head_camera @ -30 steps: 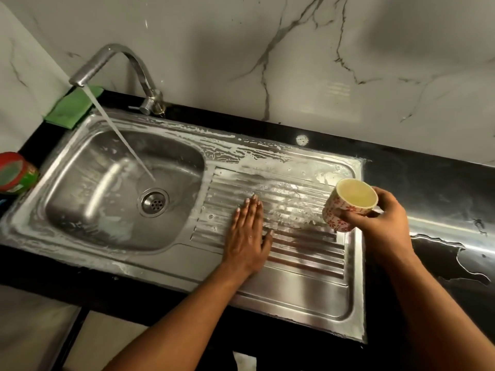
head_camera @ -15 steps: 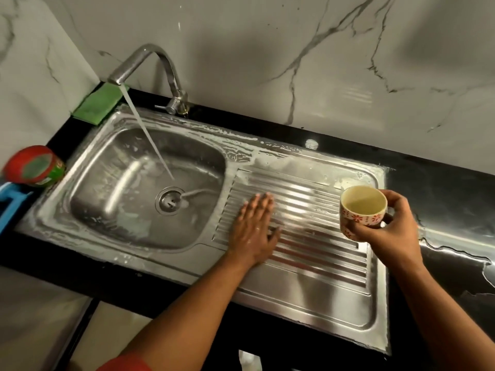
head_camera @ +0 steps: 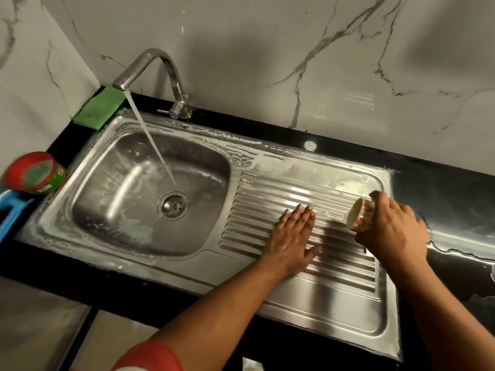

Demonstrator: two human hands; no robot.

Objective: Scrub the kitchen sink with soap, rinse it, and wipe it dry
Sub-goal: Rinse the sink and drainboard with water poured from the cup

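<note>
Nearest, at 6 o'clock, a red sleeve [head_camera: 150, 356] on the left forearm, reaching up toward centre. Left hand [head_camera: 293, 241] flat on the ribbed drainboard [head_camera: 270, 207] of the steel sink [head_camera: 334, 311], palm down, fingers straight and close together, thumb out to the side, holding nothing. Just to its 3 o'clock side, right hand [head_camera: 392, 230] with its grip closed round a small cup [head_camera: 360, 216], white with a red flower pattern, tipped on its side so the mouth faces the left hand; cup held just above the ribs, whether touching them cannot be told. No liquid visible leaving the cup.

Sink set into a black bench [head_camera: 442, 191], filling the middle of the view: basin [head_camera: 128, 188] toward 9 o'clock, drainboard toward 3 o'clock. Soapy white film along the rim and on the far flat strip; wet streaks in the basin. Round drain [head_camera: 173, 206] near the basin's middle.

At 9 o'clock, on the bench edge, a red-and-green tub [head_camera: 34, 174], with a blue plastic thing [head_camera: 8, 215] just below it, cut off by the frame.

Farther, toward 11 o'clock, a green scouring pad [head_camera: 100, 108] in the bench corner beside the sink rim. Behind the basin, a curved chrome tap [head_camera: 158, 69], running; the stream [head_camera: 150, 135] slanting down to land just beyond the drain.

Farthest, at 12 o'clock, a white marble-veined wall [head_camera: 267, 49].
</note>
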